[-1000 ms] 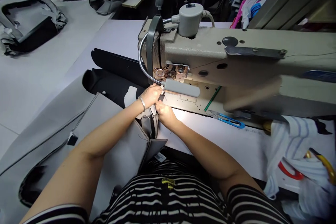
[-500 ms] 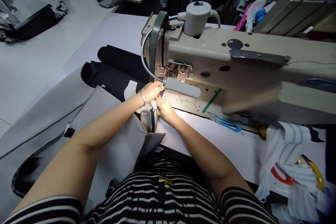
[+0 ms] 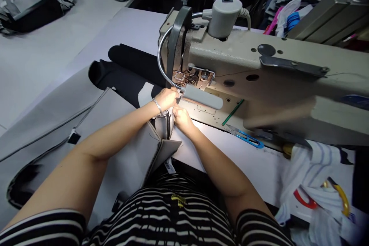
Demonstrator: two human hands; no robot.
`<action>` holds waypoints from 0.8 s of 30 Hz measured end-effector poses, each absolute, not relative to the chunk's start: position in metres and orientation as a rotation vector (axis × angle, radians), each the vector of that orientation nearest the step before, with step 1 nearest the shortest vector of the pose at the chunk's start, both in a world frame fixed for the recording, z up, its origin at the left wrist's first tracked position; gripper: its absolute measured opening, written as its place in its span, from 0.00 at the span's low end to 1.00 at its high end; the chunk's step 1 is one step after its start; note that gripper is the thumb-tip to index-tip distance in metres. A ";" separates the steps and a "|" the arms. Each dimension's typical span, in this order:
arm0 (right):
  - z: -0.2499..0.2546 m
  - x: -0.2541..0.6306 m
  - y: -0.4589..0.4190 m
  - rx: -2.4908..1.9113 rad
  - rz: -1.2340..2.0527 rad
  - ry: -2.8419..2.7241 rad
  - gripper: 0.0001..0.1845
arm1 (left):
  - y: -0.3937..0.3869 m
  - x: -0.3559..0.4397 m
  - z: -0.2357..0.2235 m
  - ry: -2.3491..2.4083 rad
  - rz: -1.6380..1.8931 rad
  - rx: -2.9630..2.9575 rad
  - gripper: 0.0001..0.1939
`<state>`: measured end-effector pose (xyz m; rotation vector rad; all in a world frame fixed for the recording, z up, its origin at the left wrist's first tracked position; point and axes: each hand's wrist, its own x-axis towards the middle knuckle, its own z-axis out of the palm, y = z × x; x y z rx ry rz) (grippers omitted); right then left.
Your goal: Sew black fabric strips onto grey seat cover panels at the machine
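Note:
A beige industrial sewing machine stands on the table, with a grey lamp bar on a flexible neck lit over the needle area. My left hand, with a bracelet on the wrist, and my right hand pinch the folded grey fabric piece right under the machine's head. Both hands touch each other at the fabric's seam edge. The needle itself is hidden behind the lamp and my fingers.
Blue thread snips lie on the machine bed to the right. A striped cloth with red and yellow-handled tools sits at the right edge. Black fabric lies behind the grey piece. Fabric piles lie far left.
The view has drifted slightly. My hands stay pinched on the grey fabric at the needle area, nudged a little closer to the machine head.

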<state>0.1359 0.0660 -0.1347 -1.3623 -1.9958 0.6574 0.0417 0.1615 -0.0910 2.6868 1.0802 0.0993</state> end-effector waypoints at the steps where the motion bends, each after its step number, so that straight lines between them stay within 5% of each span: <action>1: -0.135 0.136 0.067 -1.391 0.658 -2.000 0.13 | 0.163 0.044 -0.087 1.085 0.018 2.714 0.06; 4: -0.134 0.137 0.067 -1.442 0.662 -2.024 0.13 | 0.164 0.047 -0.078 1.057 -0.155 2.749 0.05; 16: -0.139 0.148 0.079 -1.467 0.625 -1.956 0.13 | 0.151 0.062 -0.079 1.424 0.081 2.539 0.08; 24: -0.123 0.164 0.081 -1.346 0.999 -1.670 0.07 | 0.057 -0.037 -0.008 1.004 0.326 2.633 0.13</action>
